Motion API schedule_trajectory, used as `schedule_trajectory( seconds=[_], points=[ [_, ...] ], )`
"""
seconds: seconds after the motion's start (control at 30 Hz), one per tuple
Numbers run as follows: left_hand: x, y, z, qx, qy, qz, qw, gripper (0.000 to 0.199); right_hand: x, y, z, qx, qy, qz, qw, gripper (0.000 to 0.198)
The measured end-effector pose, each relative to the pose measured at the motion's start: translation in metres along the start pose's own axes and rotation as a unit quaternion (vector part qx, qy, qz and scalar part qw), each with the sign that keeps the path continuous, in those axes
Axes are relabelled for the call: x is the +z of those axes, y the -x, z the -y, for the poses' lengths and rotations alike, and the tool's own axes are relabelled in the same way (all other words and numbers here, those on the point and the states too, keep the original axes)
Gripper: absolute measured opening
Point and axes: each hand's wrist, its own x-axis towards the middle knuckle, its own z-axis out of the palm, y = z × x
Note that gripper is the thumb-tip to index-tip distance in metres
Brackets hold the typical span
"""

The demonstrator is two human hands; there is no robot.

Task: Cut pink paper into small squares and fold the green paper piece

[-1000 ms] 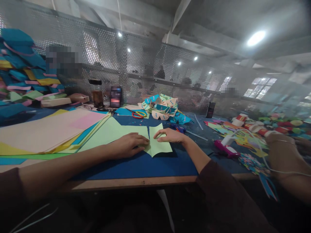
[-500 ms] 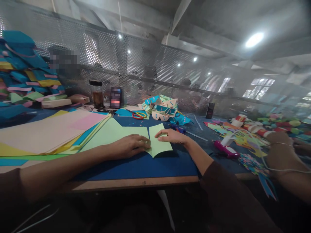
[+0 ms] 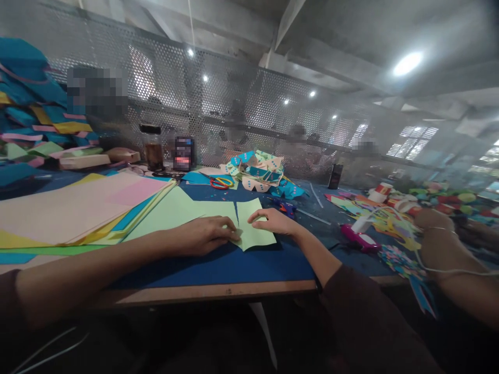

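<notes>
A light green sheet of paper [image 3: 255, 238] lies on the blue tabletop, with a narrow slit running down from its far edge, wider at the top. Over the part left of the slit, my left hand [image 3: 208, 235] has its fingers curled together at the paper near the slit's lower end. My right hand [image 3: 273, 222] rests on the piece right of the slit, its thumb and forefinger bent and apart, with paper showing between them. The near right edge of that piece lifts slightly off the table.
At left lies a stack of coloured paper [image 3: 78, 208]. Beyond the hands are red-and-yellow scissors [image 3: 221, 183], a heap of paper crafts [image 3: 261, 174], a jar [image 3: 153, 150] and a blue glue gun [image 3: 284, 206]. A magenta device [image 3: 360, 240] and another person's arm [image 3: 448, 249] are at right.
The slit in the green paper looks slightly wider. My left hand has shifted a little to the left, while my right hand stays nearly in place. The whole view has moved slightly.
</notes>
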Motion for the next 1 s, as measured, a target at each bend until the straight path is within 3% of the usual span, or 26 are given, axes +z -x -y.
schedule_trajectory(
  seconds=[0.5, 1.0],
  points=[
    [-0.0048, -0.0008, -0.0064, 0.009, 0.020, 0.007, 1.000, 0.043, -0.0024, 0.0021, -0.0007, 0.003, 0.008, 0.010, 1.000, 0.026],
    [-0.0097, 0.0000, -0.0103, 0.004, 0.019, 0.031, 0.999, 0.049, -0.0094, 0.0075, 0.0064, -0.041, 0.007, 0.051, 0.998, 0.031]
  ],
)
